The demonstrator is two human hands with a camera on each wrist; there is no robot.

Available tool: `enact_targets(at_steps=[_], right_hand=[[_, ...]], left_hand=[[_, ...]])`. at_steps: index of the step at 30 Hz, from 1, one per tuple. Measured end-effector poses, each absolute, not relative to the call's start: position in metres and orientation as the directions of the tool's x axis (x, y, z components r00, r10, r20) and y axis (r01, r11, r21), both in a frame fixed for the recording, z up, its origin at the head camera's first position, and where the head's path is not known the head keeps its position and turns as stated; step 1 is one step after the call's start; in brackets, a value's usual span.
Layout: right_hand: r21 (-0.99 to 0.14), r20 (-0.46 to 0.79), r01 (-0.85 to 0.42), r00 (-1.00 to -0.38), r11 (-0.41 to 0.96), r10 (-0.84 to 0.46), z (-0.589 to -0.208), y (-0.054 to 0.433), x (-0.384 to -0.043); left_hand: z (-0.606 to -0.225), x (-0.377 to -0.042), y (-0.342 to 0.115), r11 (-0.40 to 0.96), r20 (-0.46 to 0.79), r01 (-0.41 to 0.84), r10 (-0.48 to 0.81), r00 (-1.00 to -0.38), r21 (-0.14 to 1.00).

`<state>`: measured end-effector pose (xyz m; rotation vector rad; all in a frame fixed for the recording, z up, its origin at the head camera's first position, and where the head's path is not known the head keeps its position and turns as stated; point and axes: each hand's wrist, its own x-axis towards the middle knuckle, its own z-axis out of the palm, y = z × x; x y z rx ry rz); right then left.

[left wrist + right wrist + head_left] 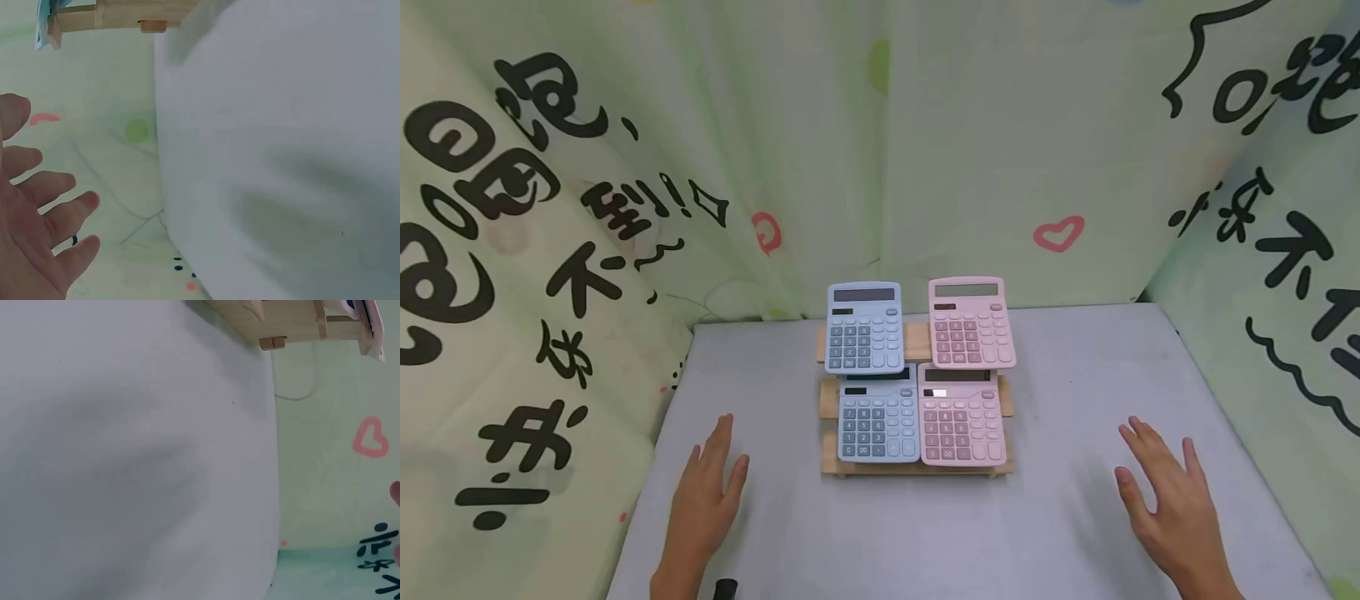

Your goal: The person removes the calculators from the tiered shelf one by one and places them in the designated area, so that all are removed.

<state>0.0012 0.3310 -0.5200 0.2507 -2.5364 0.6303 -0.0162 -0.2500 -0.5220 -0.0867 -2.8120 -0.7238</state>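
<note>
Two blue calculators and two pink calculators sit on a tiered wooden rack [917, 468] in the head view. The upper blue calculator [865, 327] stands left of the upper pink calculator [972, 323]. Below them, the lower blue calculator [878, 417] is beside the lower pink calculator [963, 417], their top edges partly covered. My left hand [703, 500] is held over the table left of the rack, fingers extended, holding nothing. To the right of the rack, my right hand [1176, 508] is likewise spread and bare. Only fingertips [395, 492] of it show in the right wrist view.
The rack stands on a pale table [775, 533]. Printed light-green curtains [820, 167] hang behind and along both sides. A small black object [726, 589] shows at the bottom edge near my left wrist.
</note>
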Motion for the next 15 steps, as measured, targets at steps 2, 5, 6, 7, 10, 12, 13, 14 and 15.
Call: enact_targets(at_steps=[2, 5, 6, 7, 10, 12, 13, 14, 15], right_hand=[[-0.407, 0.528, -0.298, -0.848, 0.864, -0.043, -0.522, 0.326, 0.001], [-0.433, 0.547, -0.314, -0.837, 0.845, -0.031, -0.524, 0.319, -0.001], [-0.441, 0.557, -0.323, -0.830, 0.838, -0.027, -0.524, 0.316, -0.001], [-0.448, 0.566, -0.332, -0.824, 0.830, -0.025, -0.525, 0.314, -0.001], [-0.469, 0.587, -0.351, -0.809, 0.810, -0.011, -0.526, 0.307, -0.003], [-0.502, 0.569, -0.330, -0.822, 0.800, 0.018, -0.526, 0.303, -0.003], [-0.523, 0.548, -0.309, -0.836, 0.794, 0.036, -0.526, 0.300, -0.002], [-0.543, 0.524, -0.283, -0.850, 0.790, 0.055, -0.525, 0.297, -0.002], [-0.562, 0.500, -0.260, -0.863, 0.785, 0.072, -0.524, 0.294, -0.002]], left_hand=[[-0.523, -0.015, -0.247, 0.865, 0.210, 0.089, -0.020, -0.977, 0.493], [-0.525, -0.014, -0.243, 0.848, 0.158, 0.038, -0.054, -0.986, 0.528], [-0.525, -0.014, -0.242, 0.841, 0.139, 0.020, -0.066, -0.988, 0.541], [-0.526, -0.014, -0.241, 0.833, 0.126, 0.006, -0.076, -0.989, 0.553], [-0.528, -0.015, -0.237, 0.806, 0.080, -0.038, -0.105, -0.991, 0.590], [-0.529, -0.017, -0.234, 0.789, 0.061, -0.057, -0.119, -0.991, 0.612], [-0.530, -0.017, -0.232, 0.780, 0.060, -0.059, -0.123, -0.991, 0.623], [-0.531, -0.018, -0.230, 0.774, 0.054, -0.068, -0.130, -0.990, 0.630], [-0.532, -0.019, -0.229, 0.767, 0.049, -0.074, -0.136, -0.989, 0.637]])
